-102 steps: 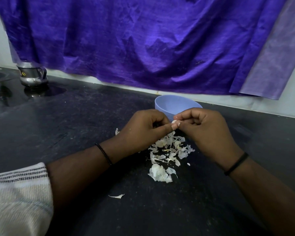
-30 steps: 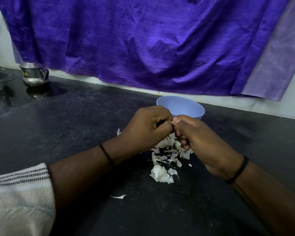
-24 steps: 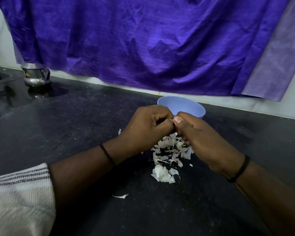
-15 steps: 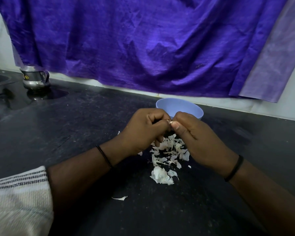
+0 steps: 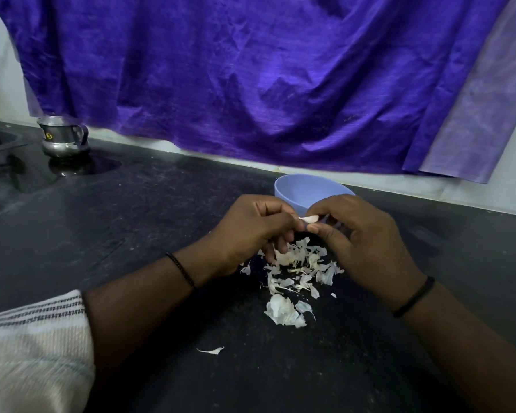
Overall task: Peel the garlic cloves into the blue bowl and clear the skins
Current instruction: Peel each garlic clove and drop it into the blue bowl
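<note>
**Garlic clove held between both hands above the skins**

In the centre of the frame a pale garlic clove [image 5: 308, 218] is held between the two hands, just in front of the blue bowl [image 5: 307, 192]. The left hand [image 5: 250, 231] has its fingers curled, and its grip pinches the left end of the clove. The right hand [image 5: 361, 236] closes its thumb and fingers on the right end, so both grips are tight on the same clove. What is inside the bowl I cannot tell from here.

Directly below the hands, a pile of white garlic skins [image 5: 295, 269] lies on the black tabletop [image 5: 131, 234]. One single skin [image 5: 210, 350] lies apart, lower and more to the left.

Each wrist carries a thin black band. In the lower left of the frame there is a striped cream sleeve [image 5: 33, 338]. In the upper left stands a small steel jug [image 5: 63, 138]. A purple cloth [image 5: 250, 79] hangs across the top of the frame.
</note>
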The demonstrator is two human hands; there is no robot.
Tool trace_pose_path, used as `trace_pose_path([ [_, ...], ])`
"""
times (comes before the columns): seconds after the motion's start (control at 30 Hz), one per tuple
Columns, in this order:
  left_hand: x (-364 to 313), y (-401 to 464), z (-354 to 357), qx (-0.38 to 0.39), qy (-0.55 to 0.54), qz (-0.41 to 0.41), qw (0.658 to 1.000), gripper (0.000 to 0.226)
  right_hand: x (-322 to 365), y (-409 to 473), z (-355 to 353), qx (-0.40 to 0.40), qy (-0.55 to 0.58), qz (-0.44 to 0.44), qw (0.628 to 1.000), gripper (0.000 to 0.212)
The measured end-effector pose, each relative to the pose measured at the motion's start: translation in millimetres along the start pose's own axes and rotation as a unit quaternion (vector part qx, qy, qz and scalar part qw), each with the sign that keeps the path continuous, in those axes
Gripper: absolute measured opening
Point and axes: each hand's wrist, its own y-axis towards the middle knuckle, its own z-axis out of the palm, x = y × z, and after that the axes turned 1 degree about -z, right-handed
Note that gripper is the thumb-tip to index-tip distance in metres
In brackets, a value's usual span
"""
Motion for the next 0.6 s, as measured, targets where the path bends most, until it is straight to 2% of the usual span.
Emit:
trace_pose_path([
  [0.1, 1.9, -0.9, 3.0, -0.026, 0.028, 0.027, 0.999, 0.011, -1.7, -0.3, -3.6, -0.031, 0.026, 0.020, 0.999, 0.012],
  [0.3, 4.4, -1.4, 4.9, -0.018, 0.016, 0.034, 0.999, 0.014, -0.2, -1.9, -2.4, -0.024, 0.019, 0.039, 0.999, 0.015],
  [0.53, 7.5, 0.4, 5.8, -0.064, -0.005, 0.038, 0.997, 0.006, 7.6, -1.6, 0.9, -0.001, 0.037, 0.055, 0.998, 0.025],
  [0.6, 7.5, 1.4, 5.6, -0.073, -0.007, 0.041, 0.996, 0.005, 10.8, -2.5, 1.6, 0.005, 0.080, 0.088, 0.993, 0.022],
])
